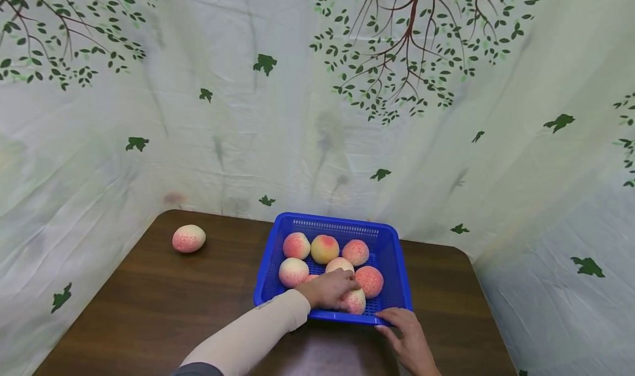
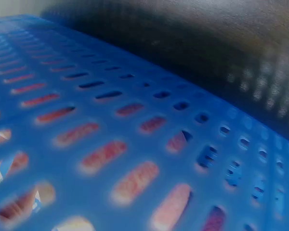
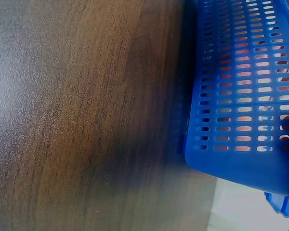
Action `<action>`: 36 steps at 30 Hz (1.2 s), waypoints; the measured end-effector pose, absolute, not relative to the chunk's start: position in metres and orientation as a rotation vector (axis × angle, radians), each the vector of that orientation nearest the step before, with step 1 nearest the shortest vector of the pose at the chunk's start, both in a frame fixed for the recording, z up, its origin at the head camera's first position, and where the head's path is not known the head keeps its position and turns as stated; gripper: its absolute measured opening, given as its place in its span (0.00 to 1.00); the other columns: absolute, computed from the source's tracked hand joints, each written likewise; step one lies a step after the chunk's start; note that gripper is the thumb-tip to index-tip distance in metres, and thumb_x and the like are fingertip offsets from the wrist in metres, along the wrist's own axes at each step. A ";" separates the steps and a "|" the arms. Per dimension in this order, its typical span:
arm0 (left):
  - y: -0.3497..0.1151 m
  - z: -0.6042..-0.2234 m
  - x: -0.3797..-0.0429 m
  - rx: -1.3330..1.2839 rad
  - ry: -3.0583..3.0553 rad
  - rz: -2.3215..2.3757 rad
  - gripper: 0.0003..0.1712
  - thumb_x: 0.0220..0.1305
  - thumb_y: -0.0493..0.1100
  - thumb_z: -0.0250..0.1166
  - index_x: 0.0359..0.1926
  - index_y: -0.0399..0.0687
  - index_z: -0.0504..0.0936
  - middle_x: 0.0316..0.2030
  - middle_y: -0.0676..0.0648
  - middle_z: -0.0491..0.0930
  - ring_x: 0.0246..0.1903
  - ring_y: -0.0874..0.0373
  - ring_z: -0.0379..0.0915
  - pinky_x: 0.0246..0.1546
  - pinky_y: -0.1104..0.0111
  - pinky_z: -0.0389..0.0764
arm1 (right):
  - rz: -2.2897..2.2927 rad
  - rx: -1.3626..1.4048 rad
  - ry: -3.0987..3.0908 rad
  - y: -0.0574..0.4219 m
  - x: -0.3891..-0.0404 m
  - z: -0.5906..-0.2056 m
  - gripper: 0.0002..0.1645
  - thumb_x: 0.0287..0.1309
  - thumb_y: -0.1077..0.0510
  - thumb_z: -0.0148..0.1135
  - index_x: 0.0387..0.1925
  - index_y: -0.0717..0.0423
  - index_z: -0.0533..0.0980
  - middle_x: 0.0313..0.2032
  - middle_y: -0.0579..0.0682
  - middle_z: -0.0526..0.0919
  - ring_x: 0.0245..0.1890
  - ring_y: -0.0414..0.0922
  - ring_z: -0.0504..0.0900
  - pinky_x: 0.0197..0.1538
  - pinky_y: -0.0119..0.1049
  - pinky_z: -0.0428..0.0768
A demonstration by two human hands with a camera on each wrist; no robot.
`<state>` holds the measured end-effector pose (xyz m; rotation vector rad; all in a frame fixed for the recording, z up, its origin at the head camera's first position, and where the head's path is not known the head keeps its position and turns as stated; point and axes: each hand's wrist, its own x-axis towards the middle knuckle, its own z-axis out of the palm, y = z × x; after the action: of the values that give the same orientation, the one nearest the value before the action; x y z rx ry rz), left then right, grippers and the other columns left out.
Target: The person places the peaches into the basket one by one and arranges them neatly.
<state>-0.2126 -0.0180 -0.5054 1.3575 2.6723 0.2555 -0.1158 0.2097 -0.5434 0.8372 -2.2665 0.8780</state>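
Observation:
A blue perforated basket [image 1: 334, 219] holds several peaches, pale with pink-red blush. My left hand [image 1: 329, 289], in a cream sleeve, reaches over the near rim and grips a pale pink-speckled peach [image 1: 355, 302] near the front wall. Right beside its fingers lie another pale peach [image 1: 340, 264] and a redder peach [image 1: 369, 281]. At the near right corner my right hand [image 1: 408, 332] pinches the basket's rim, fingers on top and thumb below. The left wrist view is filled by the slotted basket wall [image 2: 149, 110], with peach skin showing through. Outside the basket's wall [image 3: 245, 159], the right wrist view shows tabletop.
One lone peach [image 1: 189, 238] lies on the brown wooden table [image 1: 208, 288] at the far left. A pale curtain [image 1: 297, 117] printed with leaves and branches hangs behind and along both sides of the table.

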 end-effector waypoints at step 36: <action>-0.175 -0.429 -0.239 0.591 2.487 1.465 0.23 0.68 0.49 0.60 0.57 0.38 0.75 0.54 0.37 0.76 0.54 0.43 0.72 0.54 0.52 0.73 | 0.888 0.837 -2.269 0.205 -0.113 -0.538 0.23 0.30 0.69 0.75 0.36 0.55 0.84 0.34 0.43 0.84 0.35 0.43 0.80 0.47 0.30 0.68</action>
<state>-0.2386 -0.1752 -0.4287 0.5910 2.4867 1.4655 -0.1133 0.2054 -0.5380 0.8372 -2.2692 0.8884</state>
